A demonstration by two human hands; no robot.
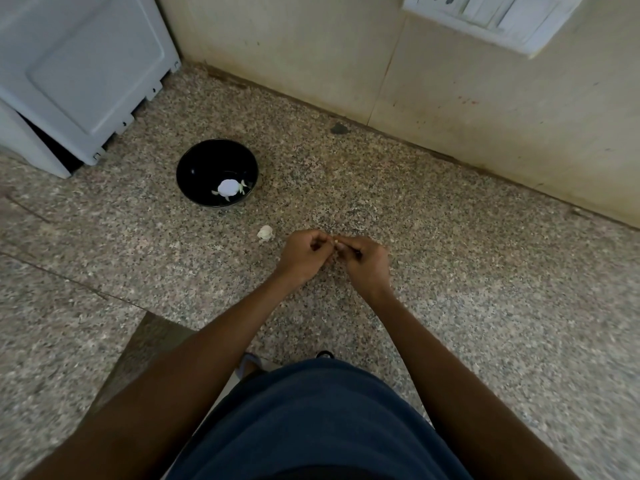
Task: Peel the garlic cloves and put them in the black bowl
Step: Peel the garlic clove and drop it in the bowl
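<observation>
— Now we see the left hand [302, 255] and right hand [363, 261] meeting over the speckled counter [450, 271], both pinching one small garlic clove [336, 242].
— And the black bowl [194, 168] sits well left, white garlic inside; a loose piece [265, 233] lies between.

Count of things on the stone counter

There is one black bowl [217, 173], and inside it lies one white garlic piece [228, 187] with a few thin scraps of peel [243, 186] beside it, too small to count exactly. One loose white garlic piece [265, 233] lies on the one speckled counter [450, 271]. Two hands are in view, the left hand [304, 252] and the right hand [363, 259], with one tiny pale bit [336, 241] between their fingertips. One grey appliance [79, 71] stands at the back left, and one switch plate [495, 15] is on the wall.
</observation>
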